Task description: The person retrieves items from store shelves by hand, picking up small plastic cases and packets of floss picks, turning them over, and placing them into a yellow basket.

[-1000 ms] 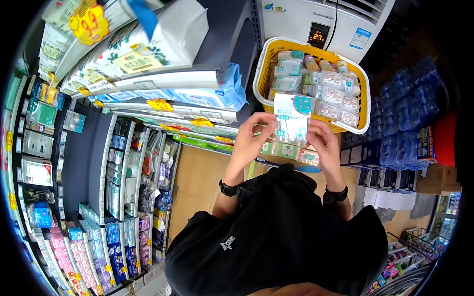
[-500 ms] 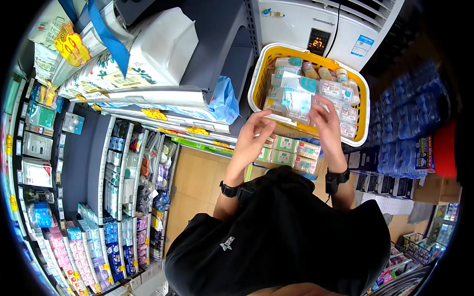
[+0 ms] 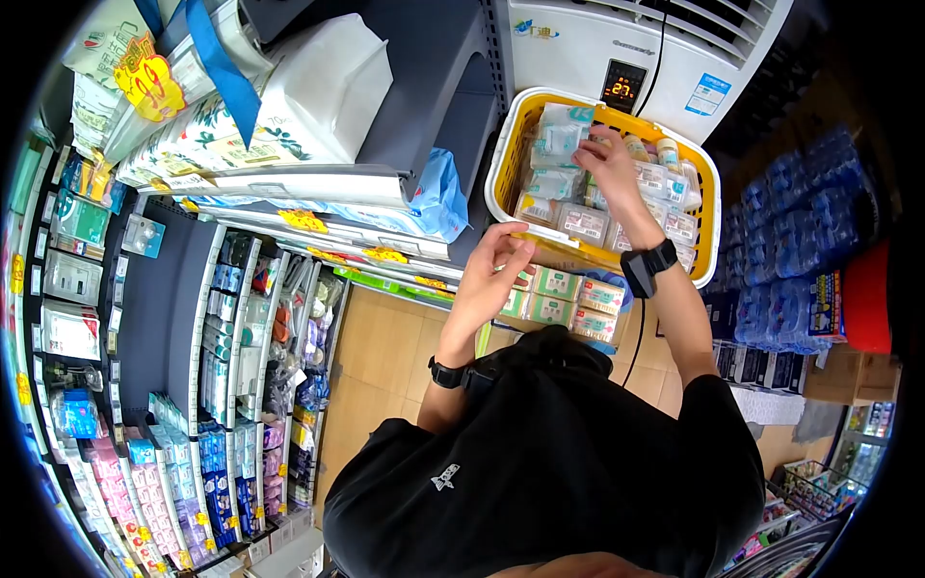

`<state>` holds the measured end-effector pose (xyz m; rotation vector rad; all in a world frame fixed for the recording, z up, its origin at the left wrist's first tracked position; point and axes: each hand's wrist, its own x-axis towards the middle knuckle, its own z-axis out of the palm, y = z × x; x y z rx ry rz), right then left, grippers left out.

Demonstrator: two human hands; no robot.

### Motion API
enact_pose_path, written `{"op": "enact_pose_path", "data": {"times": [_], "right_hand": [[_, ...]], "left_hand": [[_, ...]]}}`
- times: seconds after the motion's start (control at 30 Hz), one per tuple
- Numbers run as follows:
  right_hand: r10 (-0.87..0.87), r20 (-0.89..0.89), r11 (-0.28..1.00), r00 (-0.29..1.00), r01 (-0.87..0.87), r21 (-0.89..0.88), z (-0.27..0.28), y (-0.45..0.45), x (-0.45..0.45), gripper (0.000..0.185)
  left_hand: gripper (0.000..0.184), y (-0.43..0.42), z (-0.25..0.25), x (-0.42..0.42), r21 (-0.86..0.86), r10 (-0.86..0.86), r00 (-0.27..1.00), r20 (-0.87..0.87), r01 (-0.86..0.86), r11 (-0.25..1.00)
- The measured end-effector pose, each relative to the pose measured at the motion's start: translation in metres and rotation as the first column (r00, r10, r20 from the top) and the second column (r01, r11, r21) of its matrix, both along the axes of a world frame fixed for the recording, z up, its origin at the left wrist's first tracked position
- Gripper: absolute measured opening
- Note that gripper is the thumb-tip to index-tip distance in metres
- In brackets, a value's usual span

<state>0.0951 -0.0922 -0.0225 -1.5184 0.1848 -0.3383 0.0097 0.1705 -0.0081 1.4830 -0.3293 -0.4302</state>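
Observation:
A yellow-and-white basket (image 3: 710, 241) holds several clear plastic packs and boxes and some small jars. My right hand (image 3: 612, 169) reaches into it, fingers closed at the right edge of a clear plastic pack with a teal label (image 3: 559, 140), in the basket's far left part. The contents of that pack are too small to make out. Outside the near left corner, my left hand (image 3: 493, 272) has bent fingers with a gap between thumb and forefinger, and nothing visible in them. Its forefinger lies at the basket's rim. Below the basket are several small green and pink packs (image 3: 554, 281).
A white appliance (image 3: 568, 58) showing 27 stands behind the basket. Shelves (image 3: 453, 125) with large white packages (image 3: 318, 91) rise at left, more stocked shelves (image 3: 217, 385) beyond. Shrink-wrapped blue bottles (image 3: 771, 294) are stacked at right. A black cable (image 3: 636, 342) hangs from my right wrist.
My right hand has moved forward and left, deeper over the basket. The teal-labelled pack has shifted from the middle towards the far left. My left hand has barely moved.

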Motion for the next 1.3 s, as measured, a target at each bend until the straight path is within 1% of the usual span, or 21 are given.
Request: {"op": "enact_pose_path", "data": {"times": [0.07, 0.23, 0.3, 0.43, 0.5, 0.63, 0.7, 0.83, 0.9, 1.03, 1.1, 1.23, 1.3], "right_hand": [[0.009, -0.015, 1.000, 1.000, -0.009, -0.021, -0.017, -0.007, 0.019, 0.050], [-0.013, -0.080, 0.997, 0.997, 0.007, -0.070, -0.016, -0.001, 0.027, 0.052], [-0.053, -0.060, 0.962, 0.997, 0.035, -0.272, -0.016, 0.001, 0.026, 0.053], [-0.018, -0.052, 0.963, 0.999, 0.004, -0.268, -0.034, -0.004, 0.036, 0.053], [0.007, -0.043, 0.908, 0.999, -0.025, -0.418, -0.039, -0.006, 0.037, 0.051], [0.013, -0.058, 0.897, 0.998, -0.037, -0.441, -0.036, -0.006, 0.035, 0.049], [0.011, -0.126, 0.919, 0.992, -0.060, -0.391, -0.031, -0.006, 0.032, 0.048], [0.032, -0.118, 0.924, 0.992, -0.075, -0.375, -0.024, -0.006, 0.033, 0.046], [0.029, -0.136, 0.892, 0.990, -0.087, -0.443, -0.016, -0.007, 0.032, 0.044], [0.064, -0.146, 0.854, 0.987, -0.130, -0.504, -0.010, -0.006, 0.031, 0.042], [0.052, -0.170, 0.810, 0.984, -0.141, -0.569, -0.007, -0.004, 0.029, 0.040], [0.041, -0.141, 0.820, 0.989, -0.114, -0.560, 0.001, -0.003, 0.019, 0.038], [0.065, -0.046, 0.862, 0.997, -0.079, -0.501, 0.003, -0.006, 0.015, 0.033]], "left_hand": [[0.036, 0.001, 0.000, -0.002, -0.025, 0.000, 1.000, -0.021, 0.000, 1.000], [0.035, 0.005, 0.001, -0.007, -0.033, 0.012, 1.000, -0.007, -0.012, 0.999], [0.035, 0.006, -0.003, -0.008, -0.043, 0.014, 1.000, -0.006, -0.014, 0.999], [0.034, 0.006, -0.002, -0.011, -0.048, 0.031, 1.000, -0.001, -0.031, 0.998], [0.033, 0.007, -0.002, -0.013, -0.052, 0.034, 0.999, -0.011, -0.034, 0.998], [0.033, 0.009, -0.006, -0.013, -0.054, 0.023, 1.000, 0.000, -0.023, 0.998], [0.033, 0.010, -0.006, -0.014, -0.049, 0.023, 1.000, 0.006, -0.022, 0.999], [0.033, 0.013, -0.004, -0.015, -0.056, 0.017, 1.000, 0.002, -0.017, 0.998], [0.032, 0.014, -0.004, -0.015, -0.047, 0.015, 1.000, 0.007, -0.015, 0.999], [0.032, 0.015, -0.006, -0.015, -0.043, 0.018, 1.000, 0.003, -0.018, 0.999], [0.031, 0.016, -0.005, -0.015, -0.048, 0.021, 1.000, 0.003, -0.020, 0.999], [0.032, 0.018, -0.001, -0.017, -0.054, 0.019, 1.000, -0.003, -0.019, 0.998], [0.031, 0.019, 0.000, -0.018, -0.050, 0.024, 1.000, -0.003, -0.024, 0.998]]}}
